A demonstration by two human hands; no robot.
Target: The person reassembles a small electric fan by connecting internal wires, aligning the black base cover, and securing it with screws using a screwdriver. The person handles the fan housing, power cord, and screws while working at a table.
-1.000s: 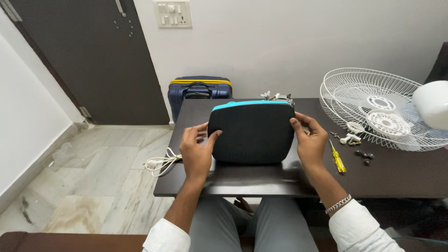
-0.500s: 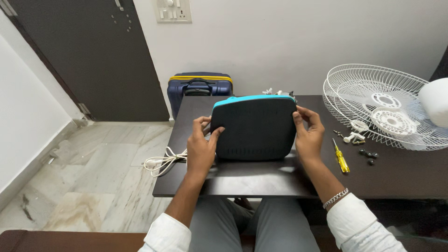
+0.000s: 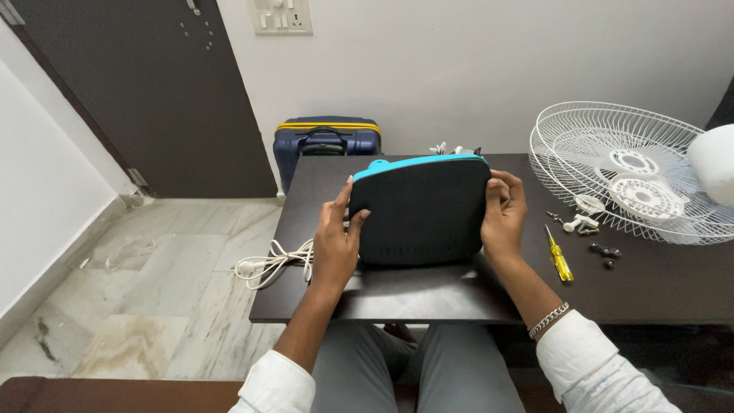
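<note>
White wall [image 3: 459, 69] w/ switch plate [image 3: 281, 15], dark door [image 3: 153, 92], marble floor [image 3: 153, 291], dark table [image 3: 650, 291].

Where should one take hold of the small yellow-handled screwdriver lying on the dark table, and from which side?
Grip the small yellow-handled screwdriver by its yellow handle, the thick end nearest the person, probably coming from above with the right hand, which is closer. It lies flat on the dark table, apart from the small black parts beside it, so the fingers have room either side.
</note>
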